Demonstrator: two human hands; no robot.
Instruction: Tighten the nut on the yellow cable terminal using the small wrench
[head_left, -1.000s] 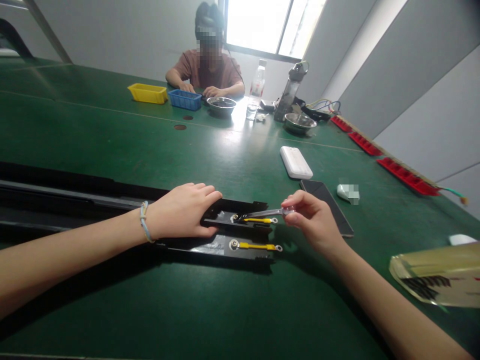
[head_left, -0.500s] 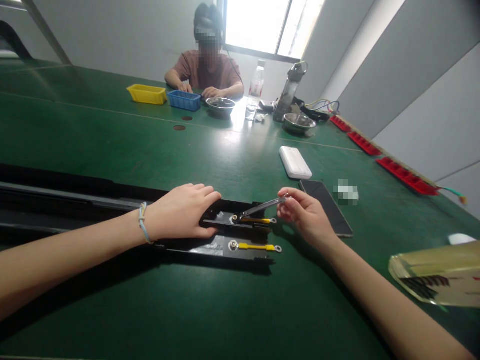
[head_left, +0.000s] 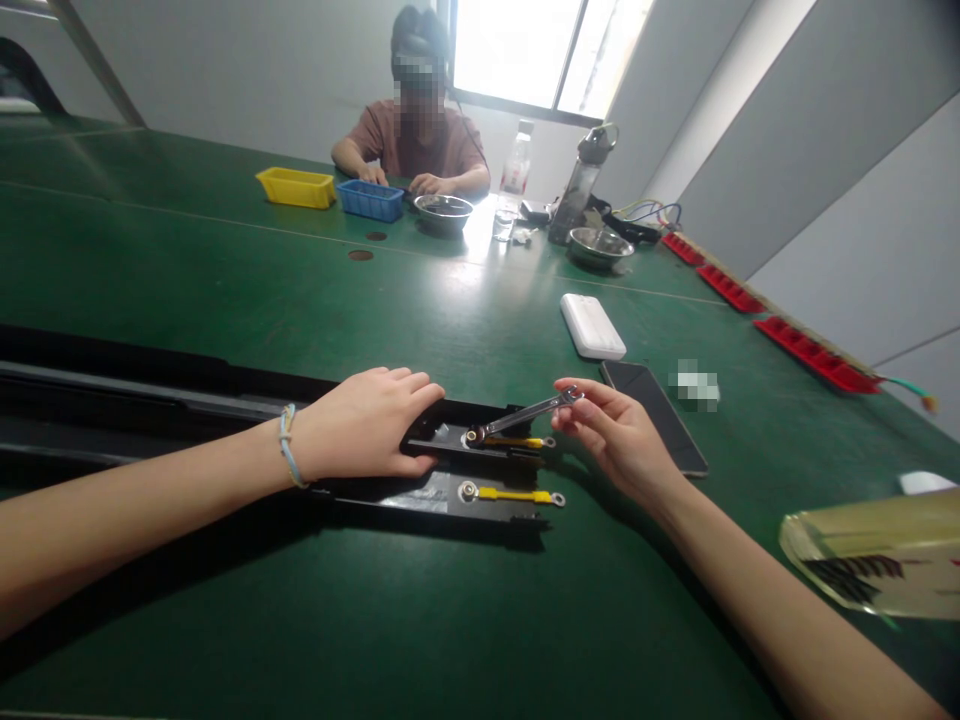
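Note:
My left hand [head_left: 367,422] presses down on a black metal channel [head_left: 450,518], fingers over its far side and thumb over the near part, gripping it. A combination wrench [head_left: 521,415] is pinched by its open end between the thumb and fingers of my right hand [head_left: 611,430]. Its ring end sits at a nut [head_left: 472,437] in the far trough of the channel. Beside that nut a yellow-sleeved strap [head_left: 521,442] with a ring lug sticks out. In the near trough, a second yellow strap [head_left: 517,495] is fastened by another nut [head_left: 469,490].
Right of the channel lie a dark phone [head_left: 652,410] and a white power bank [head_left: 592,326]. A yellowish bottle [head_left: 874,560] lies at the right. Across the green table [head_left: 262,270] sits a person [head_left: 420,150] behind yellow and blue bins [head_left: 371,200] and a metal bowl [head_left: 442,212].
The wrench's open end has turned slightly in my right fingers and shows more clearly now. My left hand and the channel have stayed in place.

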